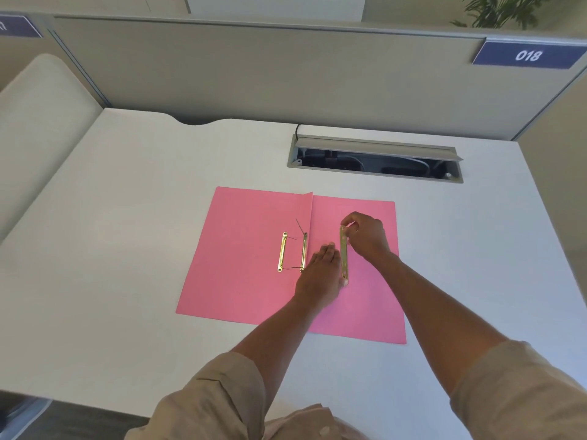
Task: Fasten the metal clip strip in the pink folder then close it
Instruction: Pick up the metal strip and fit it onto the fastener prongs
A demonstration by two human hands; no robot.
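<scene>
The pink folder (244,281) lies open and flat on the white desk. On its left leaf, near the fold, sit two gold metal pieces: a bar (282,251) and a prong base (304,251) with thin prongs sticking up. A loose gold clip strip (343,254) stands lengthwise over the right leaf. My right hand (365,236) pinches its far end. My left hand (319,274) lies on the folder beside the fold, its fingertips touching the strip's near end.
A grey cable tray (374,160) with its lid raised is sunk into the desk behind the folder. Grey partition walls (254,71) enclose the desk at the back and right, one bearing a blue label "018" (528,55). A beige chair back (41,100) stands at the left.
</scene>
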